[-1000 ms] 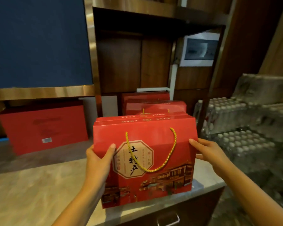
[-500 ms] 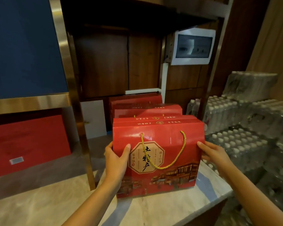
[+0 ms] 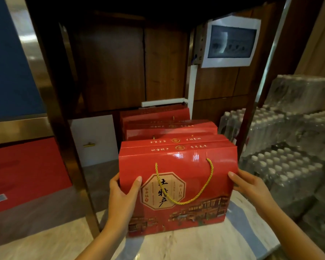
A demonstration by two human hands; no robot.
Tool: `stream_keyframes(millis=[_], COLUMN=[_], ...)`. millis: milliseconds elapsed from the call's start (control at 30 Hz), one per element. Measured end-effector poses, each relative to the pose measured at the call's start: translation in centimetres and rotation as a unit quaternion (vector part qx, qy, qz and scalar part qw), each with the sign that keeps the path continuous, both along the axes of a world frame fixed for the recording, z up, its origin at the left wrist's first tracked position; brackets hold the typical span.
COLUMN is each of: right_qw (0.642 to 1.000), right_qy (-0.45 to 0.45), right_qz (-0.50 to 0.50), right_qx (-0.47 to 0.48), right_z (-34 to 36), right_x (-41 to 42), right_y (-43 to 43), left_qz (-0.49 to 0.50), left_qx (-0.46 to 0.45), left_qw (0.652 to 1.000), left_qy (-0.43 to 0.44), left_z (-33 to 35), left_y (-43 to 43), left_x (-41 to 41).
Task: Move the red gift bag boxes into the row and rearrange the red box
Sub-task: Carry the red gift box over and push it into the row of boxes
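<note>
Head cam, only view here: person has the front red gift bag box (image 3: 178,186) clamped between both palms. Left hand (image 3: 123,196) wraps the box's left edge w/ thumb on the printed face, right hand (image 3: 251,186) pressed flat on the right edge, fingers hooking round it. The box sits upright on the marble counter (image 3: 204,244), gold rope handle (image 3: 184,184) hanging loose on the front.

Progress-wise, looks partway imo. The row (image 3: 169,126) behind already has three more of the same boxes lined up front to back under the shelf, and the held one is right up against the nearest. Can't tell if it's fully squared in. The flat red box (image 3: 24,173) off to the left, leaning behind the brass post (image 3: 64,128), isn't touched, so that rearrange bit prob remains.

Contents: all boxes closed, no idea what's inside. Shrink-wrapped water bottles (image 3: 281,166) stacked on the right.
</note>
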State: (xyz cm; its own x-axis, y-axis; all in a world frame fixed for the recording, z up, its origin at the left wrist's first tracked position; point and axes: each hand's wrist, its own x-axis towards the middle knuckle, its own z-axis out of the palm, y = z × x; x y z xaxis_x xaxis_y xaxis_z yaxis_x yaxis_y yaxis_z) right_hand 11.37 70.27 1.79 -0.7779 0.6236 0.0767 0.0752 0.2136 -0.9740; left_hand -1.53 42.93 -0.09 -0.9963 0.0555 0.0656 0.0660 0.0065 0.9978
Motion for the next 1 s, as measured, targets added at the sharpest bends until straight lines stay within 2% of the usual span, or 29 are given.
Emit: stream_keyframes(millis=[267,567,1000], right_qw=[0.997,0.991,0.985], right_qy=[-0.007,-0.029,-0.065], right_qz=[0.054,0.124,0.151], right_qx=[0.048,0.040,0.044], right_z=[-1.4,-1.4,-0.3], right_x=[-0.9,-1.9,-1.5], right_y=[3.5,6.1,6.3], left_qz=[0.041,0.083,0.091], left_qx=[0.014,0.030,-0.011], left_qw=[0.999,0.996,0.996], left_qy=[-0.011,0.003,-0.010], left_z=[-0.5,-0.5,0.3], left_y=[0.7,2.1,1.9], left_x=[0.6,2.6,3.9])
